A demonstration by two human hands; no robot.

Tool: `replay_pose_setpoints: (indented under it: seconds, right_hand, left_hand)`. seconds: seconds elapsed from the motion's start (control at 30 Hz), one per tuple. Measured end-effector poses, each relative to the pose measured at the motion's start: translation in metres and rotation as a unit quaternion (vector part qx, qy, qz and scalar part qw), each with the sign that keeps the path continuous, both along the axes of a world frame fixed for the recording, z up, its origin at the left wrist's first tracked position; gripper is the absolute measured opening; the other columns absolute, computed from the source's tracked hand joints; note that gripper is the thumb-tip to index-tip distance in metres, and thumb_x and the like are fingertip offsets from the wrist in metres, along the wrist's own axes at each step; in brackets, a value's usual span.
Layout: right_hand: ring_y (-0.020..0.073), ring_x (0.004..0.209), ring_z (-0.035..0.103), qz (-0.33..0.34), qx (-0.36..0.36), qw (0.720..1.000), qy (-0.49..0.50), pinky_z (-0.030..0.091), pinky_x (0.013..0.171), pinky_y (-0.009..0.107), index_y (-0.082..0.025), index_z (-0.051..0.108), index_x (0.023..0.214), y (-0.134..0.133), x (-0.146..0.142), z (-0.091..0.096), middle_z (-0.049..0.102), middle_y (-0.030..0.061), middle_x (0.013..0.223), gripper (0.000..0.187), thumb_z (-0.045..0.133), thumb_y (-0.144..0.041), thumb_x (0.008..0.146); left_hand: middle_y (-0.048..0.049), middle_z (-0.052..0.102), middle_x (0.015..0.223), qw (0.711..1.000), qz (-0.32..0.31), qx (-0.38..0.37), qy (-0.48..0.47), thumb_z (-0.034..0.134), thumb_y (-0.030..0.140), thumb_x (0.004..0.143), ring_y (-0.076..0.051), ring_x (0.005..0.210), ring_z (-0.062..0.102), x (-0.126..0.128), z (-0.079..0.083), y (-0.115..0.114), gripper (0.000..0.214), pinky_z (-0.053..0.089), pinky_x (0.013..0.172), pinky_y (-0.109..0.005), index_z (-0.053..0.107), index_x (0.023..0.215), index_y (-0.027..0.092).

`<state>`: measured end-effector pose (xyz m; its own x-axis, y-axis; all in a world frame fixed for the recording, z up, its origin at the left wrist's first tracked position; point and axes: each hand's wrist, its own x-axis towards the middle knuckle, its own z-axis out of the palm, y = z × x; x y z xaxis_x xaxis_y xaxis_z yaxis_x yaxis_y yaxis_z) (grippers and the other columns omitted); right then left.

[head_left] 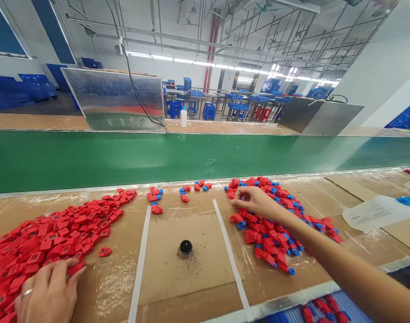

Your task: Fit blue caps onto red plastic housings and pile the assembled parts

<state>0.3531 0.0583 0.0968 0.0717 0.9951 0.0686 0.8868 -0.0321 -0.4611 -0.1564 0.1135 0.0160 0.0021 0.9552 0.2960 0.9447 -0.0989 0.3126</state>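
At the lower left, my left hand [50, 291], with a ring on one finger, is at the near edge of a heap of small red plastic pieces [66, 231]. Its thumb and index finger close around one red block [76, 268]. My right hand [255, 199] reaches over a second pile, of red pieces joined with blue parts [272, 237]. Its fingertips are pinched together, and whatever they hold is hidden. Between the hands, a small round black-topped object [186, 247] stands on a cardboard sheet [160, 273], with dark specks around it.
White tape strips [141, 264] flank the cardboard. Several red-and-blue pieces [154, 195] lie beyond it. A plastic bottle with a blue tip [376, 213] lies at right. A green conveyor belt [205, 154] runs behind. Below the table edge, a blue bin [353, 300] holds red-and-blue pieces.
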Motion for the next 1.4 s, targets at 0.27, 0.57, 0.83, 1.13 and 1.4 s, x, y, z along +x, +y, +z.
replay_pose_setpoints:
  seconds: [0.27, 0.57, 0.83, 1.13, 1.4]
  right_hand:
    - [0.02, 0.071, 0.061, -0.012, 0.047, 0.998, -0.031, 0.048, 0.064, 0.033, -0.02, 0.065, 0.079, -0.096, -0.076, -0.093, 0.057, 0.0059, 0.084, 0.022, 0.049, -0.03, 0.092]
    - [0.0211, 0.065, 0.06, -0.039, 0.046, 0.998, -0.018, 0.044, 0.059, 0.032, -0.024, 0.048, 0.073, -0.098, -0.065, -0.102, 0.061, 0.004, 0.075, 0.027, 0.048, -0.042, 0.092]
    - [0.024, 0.08, 0.064, -0.051, 0.036, 0.995, 0.081, 0.05, 0.071, 0.036, -0.02, 0.059, 0.107, -0.09, -0.056, -0.109, 0.068, 0.0083, 0.094, 0.027, 0.055, -0.039, 0.089]
    - [0.0234, 0.086, 0.063, -0.018, 0.047, 0.997, 0.056, 0.05, 0.075, 0.035, -0.021, 0.06, 0.093, -0.097, -0.065, -0.106, 0.065, 0.0068, 0.094, 0.015, 0.054, -0.035, 0.091]
    - [0.0235, 0.087, 0.063, -0.014, 0.045, 0.997, 0.059, 0.05, 0.077, 0.036, -0.02, 0.062, 0.096, -0.094, -0.068, -0.103, 0.067, 0.0078, 0.094, 0.018, 0.053, -0.035, 0.092]
  left_hand:
    - [-0.0055, 0.074, 0.097, 0.88, -0.123, -0.139, -0.438, 0.064, 0.048, 0.079, -0.022, 0.09, 0.068, 0.08, 0.002, -0.046, 0.037, 0.054, 0.084, -0.033, 0.063, 0.105, 0.021]
    - [-0.0097, 0.076, 0.1, 0.827, -0.127, -0.199, -0.51, 0.068, 0.042, 0.079, -0.024, 0.097, 0.067, 0.114, -0.009, -0.063, 0.032, 0.051, 0.092, -0.035, 0.075, 0.098, 0.016]
    - [-0.0022, 0.066, 0.087, 0.923, -0.2, -0.126, -0.303, 0.063, 0.033, 0.084, -0.017, 0.071, 0.062, 0.108, -0.011, -0.06, 0.035, 0.052, 0.068, -0.028, 0.066, 0.117, 0.023]
    - [-0.0025, 0.068, 0.088, 0.86, -0.183, -0.199, -0.433, 0.07, 0.031, 0.079, -0.018, 0.081, 0.064, 0.117, -0.018, -0.066, 0.024, 0.052, 0.076, -0.028, 0.065, 0.1, 0.019]
    - [-0.0078, 0.071, 0.104, 0.761, -0.151, -0.278, -0.567, 0.065, 0.037, 0.084, -0.02, 0.086, 0.068, 0.136, -0.014, -0.072, 0.031, 0.054, 0.08, -0.032, 0.065, 0.109, 0.017]
